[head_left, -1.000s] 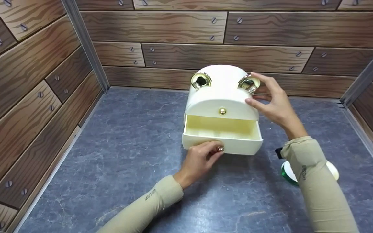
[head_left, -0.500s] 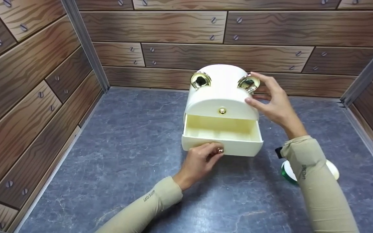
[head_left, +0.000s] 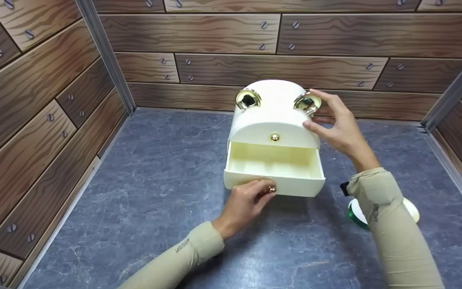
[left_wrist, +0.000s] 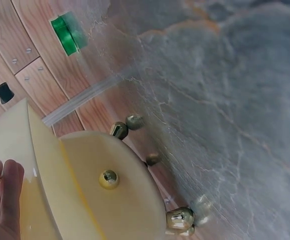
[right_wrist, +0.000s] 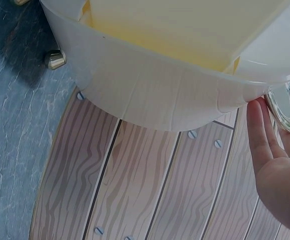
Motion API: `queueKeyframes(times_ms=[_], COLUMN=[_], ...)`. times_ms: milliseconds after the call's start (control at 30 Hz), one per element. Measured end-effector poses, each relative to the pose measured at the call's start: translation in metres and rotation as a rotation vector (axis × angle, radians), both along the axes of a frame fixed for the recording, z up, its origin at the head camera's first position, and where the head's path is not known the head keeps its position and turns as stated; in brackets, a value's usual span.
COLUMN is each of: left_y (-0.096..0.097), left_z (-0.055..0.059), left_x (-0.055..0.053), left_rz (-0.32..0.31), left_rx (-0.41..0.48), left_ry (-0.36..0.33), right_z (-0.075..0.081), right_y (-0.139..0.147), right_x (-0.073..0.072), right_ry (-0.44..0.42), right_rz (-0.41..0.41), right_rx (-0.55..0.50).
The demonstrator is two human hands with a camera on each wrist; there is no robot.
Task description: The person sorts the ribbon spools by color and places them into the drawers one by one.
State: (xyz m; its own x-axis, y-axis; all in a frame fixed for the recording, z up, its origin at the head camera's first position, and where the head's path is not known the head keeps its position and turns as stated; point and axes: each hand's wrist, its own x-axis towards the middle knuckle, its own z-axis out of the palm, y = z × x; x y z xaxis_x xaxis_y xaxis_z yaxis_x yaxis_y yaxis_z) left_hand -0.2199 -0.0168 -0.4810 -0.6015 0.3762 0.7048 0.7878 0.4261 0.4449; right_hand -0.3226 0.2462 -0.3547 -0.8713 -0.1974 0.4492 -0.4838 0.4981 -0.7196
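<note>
A cream drawer box (head_left: 279, 102) with a rounded top stands toward the back, two gold rings (head_left: 248, 99) on it like a frog's eyes. Its lower drawer (head_left: 299, 188) is pulled out, showing a bare cream inside; the upper drawer (head_left: 251, 135) is closed. My left hand (head_left: 241, 204) pinches the lower drawer's gold knob (head_left: 272, 189) between thumb and fingers. My right hand (head_left: 343, 128) rests on the box's right side, index finger at the right gold ring (head_left: 308, 103) and thumb on the front top edge. In the right wrist view its fingers (right_wrist: 259, 132) stretch nearly straight to the box.
A round white thing with a green edge (head_left: 356, 214) and a cream rounded thing (head_left: 412, 209) lie at the right, partly hidden by my right sleeve (head_left: 391, 224). Wood-patterned walls (head_left: 231, 34) enclose the dark marbled tabletop (head_left: 155, 172) at the back and sides.
The lower drawer has slid a little further out toward me, with my left hand moving along on its knob. My right hand has stayed at the box's side.
</note>
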Motion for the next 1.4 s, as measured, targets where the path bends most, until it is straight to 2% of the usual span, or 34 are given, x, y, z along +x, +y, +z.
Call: queueKeyframes(times_ms=[333, 867, 1033, 1400], left_y=[-0.001, -0.003, -0.004, -0.003], left_z=[0.0, -0.001, -0.002, -0.003], left_x=[0.004, 0.012, 0.013, 0.013], left_rz=[0.012, -0.014, -0.019, -0.014], left_rx=[-0.015, 0.001, 0.007, 0.015], left_ry=[0.02, 0.035, 0.015, 0.023], right_z=[0.001, 0.002, 0.003, 0.002], right_y=[0.001, 0.0, 0.0, 0.0], right_x=[0.001, 0.001, 0.002, 0.002], right_ry=[0.004, 0.007, -0.002, -0.011], right_rz=[0.014, 0.019, 0.021, 0.022], right_rx=[-0.019, -0.019, -0.018, -0.026])
